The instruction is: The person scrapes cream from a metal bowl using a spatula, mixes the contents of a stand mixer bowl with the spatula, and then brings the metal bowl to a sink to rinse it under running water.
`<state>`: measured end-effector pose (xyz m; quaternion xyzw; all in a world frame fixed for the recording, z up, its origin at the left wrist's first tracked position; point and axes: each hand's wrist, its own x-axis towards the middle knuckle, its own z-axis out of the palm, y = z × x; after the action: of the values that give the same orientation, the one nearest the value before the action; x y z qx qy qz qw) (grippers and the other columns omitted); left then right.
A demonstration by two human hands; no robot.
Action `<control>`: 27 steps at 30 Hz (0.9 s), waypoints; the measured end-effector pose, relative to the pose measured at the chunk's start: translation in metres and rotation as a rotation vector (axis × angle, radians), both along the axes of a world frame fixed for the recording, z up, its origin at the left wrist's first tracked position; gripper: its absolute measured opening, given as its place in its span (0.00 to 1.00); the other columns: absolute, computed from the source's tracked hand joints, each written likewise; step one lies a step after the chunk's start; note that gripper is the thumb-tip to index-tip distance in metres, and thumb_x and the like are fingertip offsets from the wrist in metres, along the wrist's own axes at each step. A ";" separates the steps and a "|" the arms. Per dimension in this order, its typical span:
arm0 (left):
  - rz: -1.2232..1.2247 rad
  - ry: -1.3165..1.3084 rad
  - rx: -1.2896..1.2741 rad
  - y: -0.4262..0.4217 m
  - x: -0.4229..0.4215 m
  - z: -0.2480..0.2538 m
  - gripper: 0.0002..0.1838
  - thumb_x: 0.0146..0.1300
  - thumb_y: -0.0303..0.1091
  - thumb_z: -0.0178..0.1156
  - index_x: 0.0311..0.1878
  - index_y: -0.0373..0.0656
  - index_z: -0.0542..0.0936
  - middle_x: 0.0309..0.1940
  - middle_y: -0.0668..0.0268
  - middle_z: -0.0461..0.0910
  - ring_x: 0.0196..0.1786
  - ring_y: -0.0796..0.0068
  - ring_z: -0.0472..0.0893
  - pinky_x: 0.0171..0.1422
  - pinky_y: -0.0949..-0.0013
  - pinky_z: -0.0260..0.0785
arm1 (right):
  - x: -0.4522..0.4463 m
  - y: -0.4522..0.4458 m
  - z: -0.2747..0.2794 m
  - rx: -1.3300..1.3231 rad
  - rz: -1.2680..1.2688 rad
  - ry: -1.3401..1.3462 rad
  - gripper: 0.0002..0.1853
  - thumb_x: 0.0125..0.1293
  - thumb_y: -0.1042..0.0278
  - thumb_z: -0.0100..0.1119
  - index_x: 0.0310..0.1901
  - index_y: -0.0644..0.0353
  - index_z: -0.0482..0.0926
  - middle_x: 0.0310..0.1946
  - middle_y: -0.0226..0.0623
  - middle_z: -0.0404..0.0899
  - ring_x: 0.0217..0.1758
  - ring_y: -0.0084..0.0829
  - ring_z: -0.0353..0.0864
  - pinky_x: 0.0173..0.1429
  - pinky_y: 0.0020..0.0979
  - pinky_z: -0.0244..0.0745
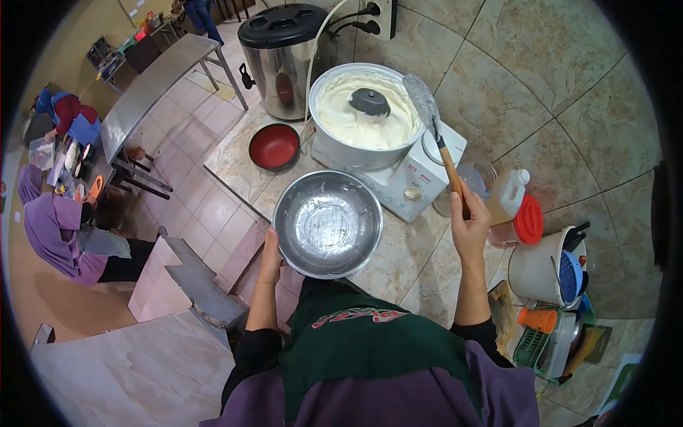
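Observation:
My left hand grips the rim of a shiny metal bowl, which has whitish smears inside and tilts toward me. In my right hand is the wooden handle of a spatula; its blade is coated with pale residue and held up by the mixer bowl's right rim. Beyond the metal bowl, a white mixer bowl contains fluffy cream around a dark central hub. It sits on a white mixer base with a knob.
Left of the mixer are a small red-lined bowl and a steel urn. To the right stand a jug, a red-lidded jar, a white bucket and a green dish rack. Two people work at a distant table.

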<state>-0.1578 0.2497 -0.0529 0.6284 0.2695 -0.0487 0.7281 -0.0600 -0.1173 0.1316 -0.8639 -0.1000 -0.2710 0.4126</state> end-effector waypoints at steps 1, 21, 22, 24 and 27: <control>0.053 0.049 -0.055 -0.002 -0.002 0.002 0.37 0.69 0.68 0.34 0.72 0.55 0.55 0.60 0.61 0.71 0.52 0.66 0.78 0.36 0.65 0.80 | -0.001 -0.001 -0.001 0.000 -0.006 -0.022 0.16 0.66 0.71 0.60 0.53 0.66 0.79 0.24 0.29 0.73 0.24 0.17 0.67 0.28 0.22 0.62; 0.073 0.007 -0.246 -0.026 -0.042 0.005 0.43 0.67 0.71 0.32 0.65 0.40 0.67 0.60 0.56 0.67 0.57 0.57 0.71 0.48 0.55 0.79 | -0.021 -0.001 -0.005 0.104 0.069 0.009 0.16 0.66 0.72 0.59 0.54 0.67 0.78 0.27 0.30 0.73 0.25 0.18 0.66 0.29 0.22 0.62; 0.073 0.008 -0.248 -0.025 -0.043 0.004 0.43 0.67 0.71 0.32 0.65 0.40 0.67 0.60 0.56 0.67 0.57 0.57 0.71 0.48 0.55 0.79 | -0.021 -0.001 -0.005 0.112 0.072 0.013 0.16 0.66 0.72 0.59 0.54 0.67 0.78 0.27 0.30 0.74 0.25 0.18 0.67 0.30 0.22 0.62; 0.065 0.003 -0.270 -0.023 -0.045 0.000 0.42 0.67 0.70 0.32 0.65 0.40 0.67 0.56 0.58 0.69 0.54 0.60 0.72 0.48 0.56 0.79 | -0.023 0.000 -0.003 0.112 0.064 0.033 0.16 0.66 0.72 0.59 0.54 0.67 0.78 0.28 0.30 0.74 0.26 0.18 0.67 0.30 0.22 0.63; 0.117 -0.010 -0.266 -0.019 -0.041 -0.004 0.40 0.68 0.70 0.34 0.63 0.41 0.68 0.51 0.60 0.70 0.50 0.63 0.73 0.46 0.57 0.79 | -0.024 0.004 0.002 0.105 0.046 0.026 0.16 0.66 0.72 0.59 0.54 0.67 0.78 0.29 0.30 0.75 0.27 0.17 0.68 0.31 0.21 0.63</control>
<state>-0.1985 0.2303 -0.0568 0.5098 0.2931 -0.0384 0.8079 -0.0840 -0.1136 0.1335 -0.8421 -0.1000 -0.2550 0.4646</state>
